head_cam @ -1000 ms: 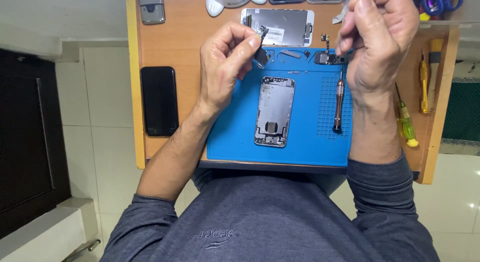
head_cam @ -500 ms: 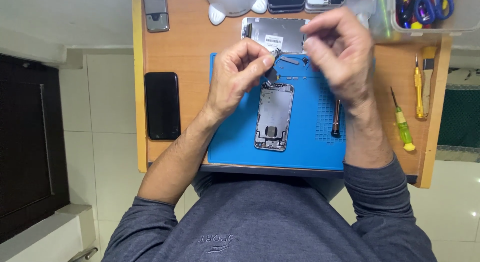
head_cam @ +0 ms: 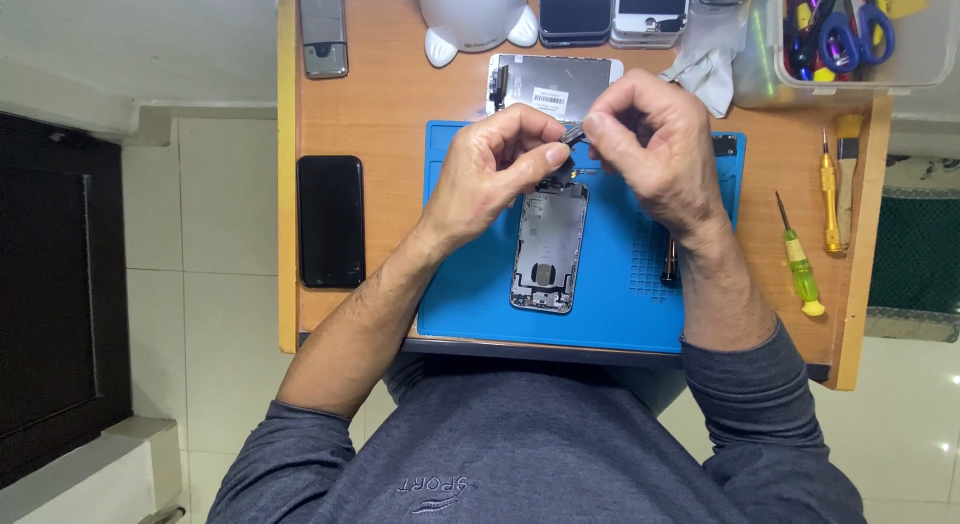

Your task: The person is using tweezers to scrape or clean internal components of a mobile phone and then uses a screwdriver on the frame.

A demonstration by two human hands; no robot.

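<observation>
Fingertips of my left hand [head_cam: 495, 174] and right hand [head_cam: 655, 149] pinch one small dark part [head_cam: 573, 136] between them, both hands closed on it, just above the opened phone shell [head_cam: 548, 246]. That shell lies on the blue mat [head_cam: 620, 304] on the bench [head_cam: 390, 114], a dark screwdriver [head_cam: 668, 266] beside it.

The work mat [head_cam: 470, 304] is bright blue, and the opened phone shell [head_cam: 546, 246] on it is grey and silver inside. The desk [head_cam: 390, 114] is orange-brown wood, with a shiny black phone [head_cam: 331, 221] on it, plus a yellow screwdriver [head_cam: 829, 199] and a yellow-green one [head_cam: 801, 270]. The scissors [head_cam: 846, 29] in the clear box [head_cam: 920, 74] have blue handles, and the person's sleeve [head_cam: 760, 404] is dark grey-blue.
</observation>
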